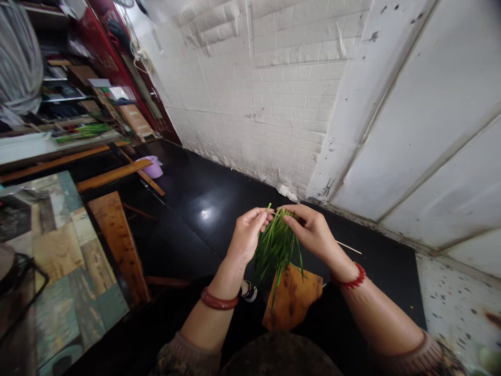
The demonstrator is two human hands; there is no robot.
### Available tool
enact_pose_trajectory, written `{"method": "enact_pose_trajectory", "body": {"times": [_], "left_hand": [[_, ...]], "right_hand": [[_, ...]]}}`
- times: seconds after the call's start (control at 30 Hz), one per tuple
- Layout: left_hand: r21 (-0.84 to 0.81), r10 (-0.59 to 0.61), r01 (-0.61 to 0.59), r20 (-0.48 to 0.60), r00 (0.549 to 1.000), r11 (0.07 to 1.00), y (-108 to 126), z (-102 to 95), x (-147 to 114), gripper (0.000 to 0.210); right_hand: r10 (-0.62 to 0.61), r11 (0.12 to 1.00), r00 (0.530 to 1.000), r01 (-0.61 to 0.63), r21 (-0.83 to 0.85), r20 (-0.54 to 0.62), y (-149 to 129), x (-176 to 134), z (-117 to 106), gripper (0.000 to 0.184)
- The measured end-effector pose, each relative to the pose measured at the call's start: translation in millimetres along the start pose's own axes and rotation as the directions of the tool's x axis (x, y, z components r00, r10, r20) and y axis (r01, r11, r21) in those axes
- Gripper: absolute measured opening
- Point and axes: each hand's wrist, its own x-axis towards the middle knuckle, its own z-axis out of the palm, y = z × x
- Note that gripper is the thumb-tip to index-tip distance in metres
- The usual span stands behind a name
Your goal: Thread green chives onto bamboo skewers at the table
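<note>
A bunch of long, thin green leaves that look like garlic chives (pixel 279 243) hangs below my hands, tips drooping down. With thumb and fingers, my left hand (pixel 252 227) pinches a single green stalk whose cut end pokes up between them. Closed over the gathered top ends of the bunch is my right hand (pixel 309 227). A thin pale stick like a bamboo skewer (pixel 349 247) sticks out behind my right wrist, in line with the bunch; its middle is hidden by the hand. Both hands are close together, nearly touching.
A wooden stool or board (pixel 293 297) is under the bunch. At left is a patchwork wood table (pixel 62 250) beside a wooden bench (pixel 117 240). A purple bucket (pixel 152 166) stands on the black floor. More greens (pixel 92 129) lie on a far table. White brick wall (pixel 254 94) ahead.
</note>
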Motion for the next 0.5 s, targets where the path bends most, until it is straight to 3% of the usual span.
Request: {"method": "enact_pose_trajectory", "body": {"times": [0.5], "left_hand": [[0.007, 0.032, -0.032, -0.005, 0.999, 0.999, -1.7, 0.1, 1.6, 0.018]], "right_hand": [[-0.009, 0.999, 1.000, 0.009, -0.032, 0.004, 1.3, 0.3, 0.0, 0.021]]}}
